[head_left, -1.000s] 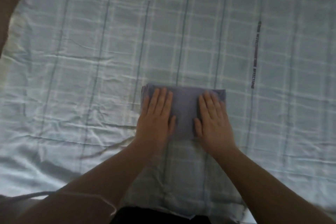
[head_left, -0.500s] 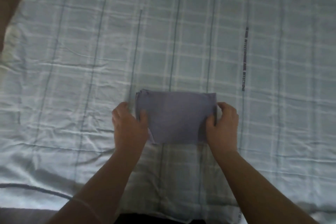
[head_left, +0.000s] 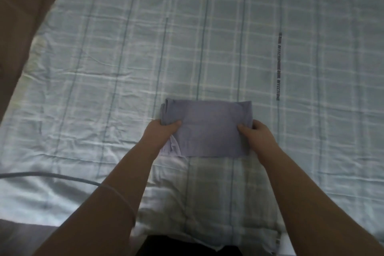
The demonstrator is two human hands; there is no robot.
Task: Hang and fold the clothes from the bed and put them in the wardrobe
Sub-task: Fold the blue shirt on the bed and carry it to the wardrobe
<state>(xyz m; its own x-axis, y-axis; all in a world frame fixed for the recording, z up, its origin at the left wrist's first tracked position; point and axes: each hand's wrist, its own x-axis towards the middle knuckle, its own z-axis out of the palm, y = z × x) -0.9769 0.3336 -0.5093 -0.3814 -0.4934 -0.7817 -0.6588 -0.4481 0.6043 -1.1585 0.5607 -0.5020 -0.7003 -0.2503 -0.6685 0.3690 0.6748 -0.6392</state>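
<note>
A folded lavender-blue garment (head_left: 207, 124) lies as a neat rectangle on the pale checked bed sheet (head_left: 187, 48), near the bed's front edge. My left hand (head_left: 160, 135) grips its left edge, thumb on top and fingers tucked under the layers. On the opposite side my right hand (head_left: 257, 137) pinches the right edge the same way. A loose corner of fabric shows under my left wrist. The wardrobe is out of sight.
A thin white cable (head_left: 52, 175) runs across the sheet at the lower left and over my left forearm. A brown surface (head_left: 18, 16) borders the bed at the upper left. Printed dark lettering (head_left: 278, 68) runs along the sheet at the right.
My hands went from pressing flat on top of the garment to its two side edges, where they now grip it. The garment looks slightly raised at the sides.
</note>
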